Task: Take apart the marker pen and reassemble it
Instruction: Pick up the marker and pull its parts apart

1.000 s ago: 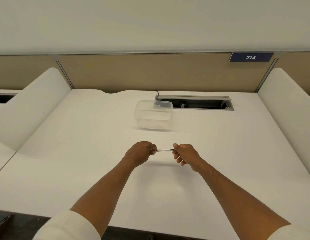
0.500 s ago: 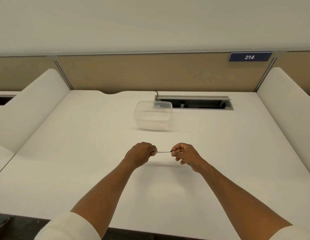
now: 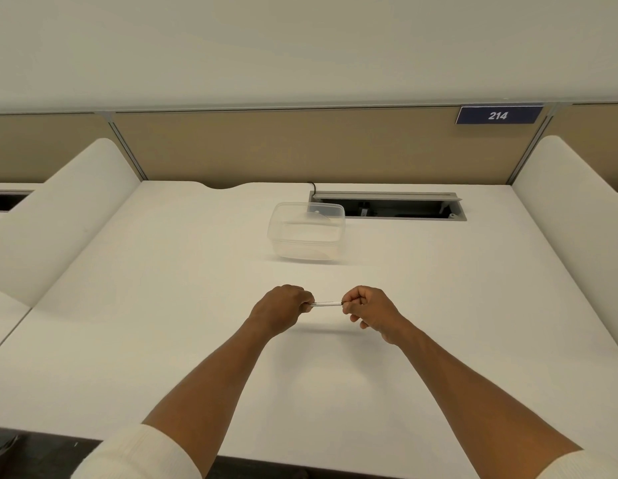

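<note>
Now gripping the marker pen [image 3: 327,303] at both ends: left hand [image 3: 283,307] fisted round the left end, right hand [image 3: 369,307] pinching the dark right end. Held just above the near table [image 3: 162,340], long axis running left to right, so pulling apart means drawing outward along it. Farther off, sitting empty: a clear plastic container [image 3: 306,231].

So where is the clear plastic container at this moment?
In the head view, the clear plastic container stands on the white desk, centre-back, beyond both hands and touching the left end of the grey cable slot.
</note>
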A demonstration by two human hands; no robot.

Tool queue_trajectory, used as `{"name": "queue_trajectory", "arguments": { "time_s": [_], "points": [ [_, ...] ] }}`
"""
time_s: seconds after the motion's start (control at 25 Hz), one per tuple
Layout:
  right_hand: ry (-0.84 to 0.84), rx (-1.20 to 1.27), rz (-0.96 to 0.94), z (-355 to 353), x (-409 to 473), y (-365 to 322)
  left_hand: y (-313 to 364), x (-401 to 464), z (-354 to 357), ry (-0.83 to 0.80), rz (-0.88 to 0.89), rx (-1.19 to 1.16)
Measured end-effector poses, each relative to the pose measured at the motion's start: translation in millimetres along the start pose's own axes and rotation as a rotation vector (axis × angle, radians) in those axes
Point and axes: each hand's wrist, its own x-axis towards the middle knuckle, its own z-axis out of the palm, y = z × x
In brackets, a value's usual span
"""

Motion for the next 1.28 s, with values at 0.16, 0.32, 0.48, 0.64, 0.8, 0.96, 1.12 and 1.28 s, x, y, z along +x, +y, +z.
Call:
{"name": "queue_trajectory", "arguments": {
  "time_s": [0.16, 0.32, 0.48, 0.64, 0.8, 0.96, 1.12, 1.28],
  "points": [
    [0.013, 0.050, 0.028, 1.9, 0.0, -1.8, 0.3, 0.8, -0.9, 0.008, 0.001, 0.001],
    [-0.005, -0.005, 0.059, 4.3, -0.6, -0.5, 1.4, 2.5, -3.0, 0.015, 0.015, -0.005],
    [0.006, 0.000, 0.016, 3.2, -1.5, 2.8, 2.3, 2.6, -2.9, 0.001, 0.016, 0.002],
    [0.040, 0.063, -0.008, 1.7, -0.5, 4.4, 3.3, 2.8, -3.5, 0.014, 0.018, -0.003],
    [0.068, 0.088, 0.027, 5.1, -1.0, 5.6, 8.4, 5.3, -6.4, 0.032, 0.046, -0.001],
    [0.089, 0.066, -0.021, 6.3, -1.4, 6.5, 7.6, 5.9, -6.6, 0.043, 0.065, 0.003],
    [0.109, 0.017, -0.075, 5.2, -1.5, 2.7, 3.7, 4.9, -5.8, 0.029, 0.053, -0.021],
    [0.125, -0.025, -0.121, 5.3, -0.2, -1.2, -2.3, 3.6, -4.2, 0.022, 0.062, -0.096]
  ]
}}
